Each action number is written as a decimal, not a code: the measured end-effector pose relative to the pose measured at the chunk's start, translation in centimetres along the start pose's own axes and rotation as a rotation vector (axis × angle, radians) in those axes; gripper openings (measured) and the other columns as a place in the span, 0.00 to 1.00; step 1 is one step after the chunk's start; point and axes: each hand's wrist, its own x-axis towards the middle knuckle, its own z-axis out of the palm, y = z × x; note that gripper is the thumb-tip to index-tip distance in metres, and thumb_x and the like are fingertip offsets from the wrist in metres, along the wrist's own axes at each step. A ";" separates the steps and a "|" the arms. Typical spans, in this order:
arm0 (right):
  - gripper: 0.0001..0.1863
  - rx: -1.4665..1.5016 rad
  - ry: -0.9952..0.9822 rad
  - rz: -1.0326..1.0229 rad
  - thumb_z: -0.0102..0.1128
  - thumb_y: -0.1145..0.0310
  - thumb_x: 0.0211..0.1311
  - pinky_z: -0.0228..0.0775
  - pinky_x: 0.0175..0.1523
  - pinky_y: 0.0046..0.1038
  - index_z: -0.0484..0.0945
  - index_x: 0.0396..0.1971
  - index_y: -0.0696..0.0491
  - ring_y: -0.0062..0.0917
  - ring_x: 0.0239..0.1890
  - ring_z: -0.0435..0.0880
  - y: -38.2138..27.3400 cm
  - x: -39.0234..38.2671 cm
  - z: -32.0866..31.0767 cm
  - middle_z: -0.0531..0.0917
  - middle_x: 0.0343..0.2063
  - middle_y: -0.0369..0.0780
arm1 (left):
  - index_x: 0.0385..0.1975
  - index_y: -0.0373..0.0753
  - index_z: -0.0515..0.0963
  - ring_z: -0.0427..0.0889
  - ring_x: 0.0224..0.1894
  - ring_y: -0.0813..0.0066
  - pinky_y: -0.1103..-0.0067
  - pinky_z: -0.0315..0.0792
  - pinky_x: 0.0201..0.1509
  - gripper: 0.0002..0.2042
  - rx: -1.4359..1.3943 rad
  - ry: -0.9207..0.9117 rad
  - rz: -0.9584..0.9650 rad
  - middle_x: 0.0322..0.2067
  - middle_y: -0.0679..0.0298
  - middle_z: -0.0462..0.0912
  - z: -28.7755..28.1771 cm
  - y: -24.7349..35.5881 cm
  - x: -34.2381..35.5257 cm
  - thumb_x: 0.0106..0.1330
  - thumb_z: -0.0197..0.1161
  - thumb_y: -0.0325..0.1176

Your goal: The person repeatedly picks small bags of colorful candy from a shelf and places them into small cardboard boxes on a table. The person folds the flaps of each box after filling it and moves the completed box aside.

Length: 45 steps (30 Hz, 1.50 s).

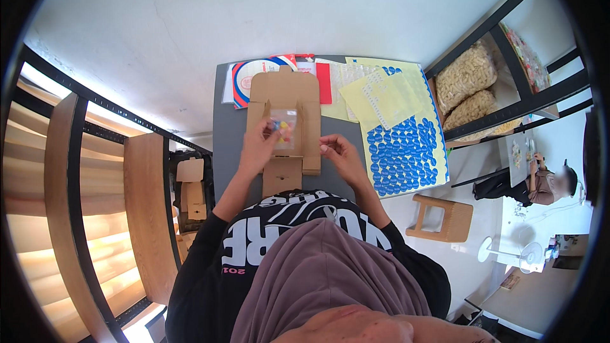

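A flat-bottomed cardboard box point(309, 128) lies unfolded and open on the grey table, its lid flap point(284, 87) spread away from me. Over its inside, my left hand point(257, 146) pinches a small clear plastic bag point(284, 141) holding several little coloured pieces, yellow, red and blue among them. The fingertips and the bag are slightly blurred. My right hand point(342, 155) is beside the box's right edge, fingers loosely bent with thumb and index apart; nothing shows in it. A smaller cardboard flap point(282, 176) reaches toward my body.
Yellow sheets with blue round stickers point(406, 159) cover the table's right side. Printed packets point(244, 79) and a red card point(325, 82) lie at the back. A brown stool point(441, 218) stands at right, shelving point(130, 171) at left. Another person point(543, 187) sits far right.
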 end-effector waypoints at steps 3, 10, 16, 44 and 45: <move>0.14 -0.070 0.049 0.002 0.61 0.69 0.69 0.73 0.51 0.23 0.77 0.49 0.60 0.18 0.42 0.79 -0.2 0.0 -0.4 0.82 0.40 0.37 | 0.55 0.32 0.72 0.83 0.32 0.72 0.77 0.75 0.39 0.20 0.223 0.092 0.033 0.31 0.60 0.82 -0.6 0.0 0.8 0.65 0.66 0.29; 0.11 -0.191 0.084 -0.074 0.62 0.72 0.67 0.73 0.46 0.24 0.79 0.47 0.57 0.18 0.38 0.80 0.7 -0.3 -1.0 0.84 0.37 0.37 | 0.63 0.33 0.63 0.82 0.42 0.44 0.58 0.74 0.46 0.29 0.491 0.011 0.087 0.44 0.43 0.80 3.3 -4.4 2.2 0.62 0.65 0.28; 0.11 -0.242 0.095 -0.047 0.61 0.73 0.68 0.71 0.48 0.21 0.79 0.48 0.58 0.16 0.40 0.79 1.3 -1.1 -1.6 0.83 0.39 0.36 | 0.56 0.30 0.69 0.78 0.46 0.41 0.57 0.73 0.51 0.24 0.730 -0.029 0.174 0.47 0.42 0.75 3.6 -5.2 2.1 0.60 0.66 0.28; 0.12 -0.446 -0.062 -0.174 0.63 0.69 0.66 0.74 0.48 0.29 0.80 0.46 0.56 0.29 0.42 0.82 4.2 -7.1 -1.9 0.82 0.40 0.43 | 0.48 0.35 0.79 0.83 0.40 0.56 0.68 0.76 0.45 0.12 0.457 0.120 0.471 0.37 0.53 0.81 3.3 -0.3 -9.6 0.65 0.61 0.23; 0.12 -0.450 -0.071 -0.181 0.62 0.69 0.66 0.74 0.48 0.30 0.80 0.46 0.56 0.30 0.42 0.83 4.2 -7.5 -1.9 0.82 0.41 0.43 | 0.48 0.35 0.80 0.83 0.40 0.56 0.69 0.76 0.45 0.12 0.434 0.106 0.452 0.37 0.53 0.81 3.6 -0.3 -10.4 0.65 0.61 0.23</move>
